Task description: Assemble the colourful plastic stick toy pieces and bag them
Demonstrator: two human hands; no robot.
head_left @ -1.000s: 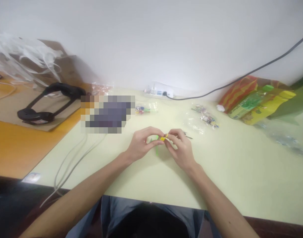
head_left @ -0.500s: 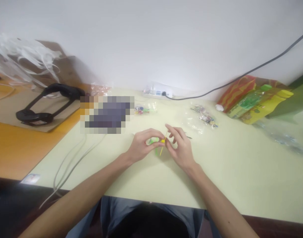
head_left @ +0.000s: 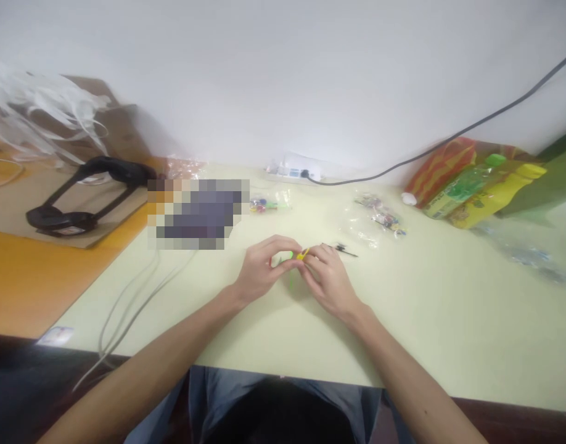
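Note:
A small yellow plastic piece [head_left: 302, 254] with a thin straight part is pinched between both hands, over the middle of the table. My left hand [head_left: 263, 270] closes thumb and forefinger on its left side. From the right, the fingers of my right hand [head_left: 328, 276] are pressed together on the same piece and cover part of it. A bright green piece [head_left: 291, 281] shows just behind and below the fingertips of my left hand; whether that hand touches it I cannot tell. Beyond my right knuckles lies a thin black piece [head_left: 343, 249] on the table.
Clear bags of small coloured parts [head_left: 387, 221] lie at the back. A power strip [head_left: 296, 168] with a dark cable stands by the wall. At right are a green-capped bottle [head_left: 468, 188] and yellow package [head_left: 500, 196]; at left, a black frame-like object [head_left: 65, 221] and white cables [head_left: 126, 311].
My right fingers have closed in on the yellow piece, which has turned so its thin part no longer points down toward me. More of the black piece now shows.

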